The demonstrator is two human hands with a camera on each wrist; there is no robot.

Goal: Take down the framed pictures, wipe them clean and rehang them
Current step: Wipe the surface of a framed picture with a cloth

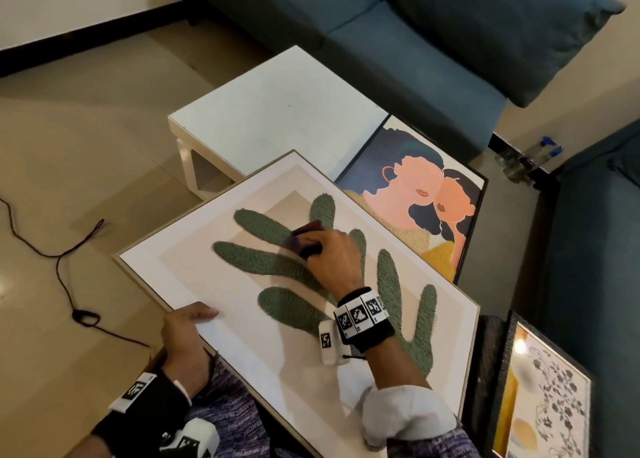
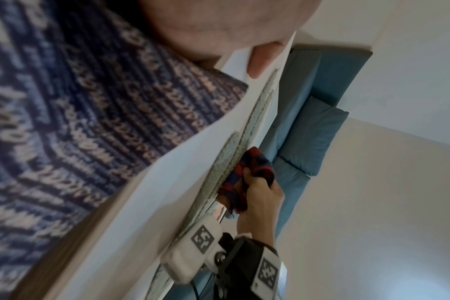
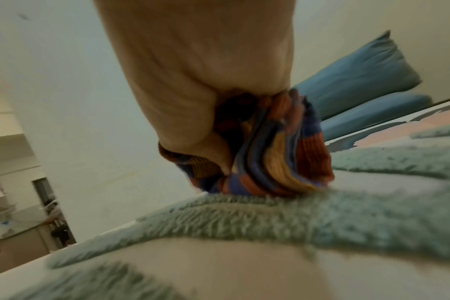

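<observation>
A large framed picture (image 1: 242, 284) with green tufted leaves on a cream ground lies tilted across my lap. My left hand (image 1: 188, 320) grips its near left edge, thumb (image 2: 263, 58) on the front face. My right hand (image 1: 332, 249) grips a bunched red, blue and orange striped cloth (image 1: 306, 237) and presses it onto a green leaf near the picture's middle. The cloth (image 3: 278, 154) touches the fuzzy leaf in the right wrist view. Seen from the left wrist, the cloth (image 2: 254, 168) sits in my right hand (image 2: 262, 194).
A second framed picture of two faces (image 1: 426, 194) lies beyond it, beside a white low table (image 1: 277, 111). A third frame with flowers (image 1: 547, 388) stands at the lower right. Blue sofas (image 1: 415, 31) wrap the back and right. A dark cord (image 1: 65, 260) lies on the floor at left.
</observation>
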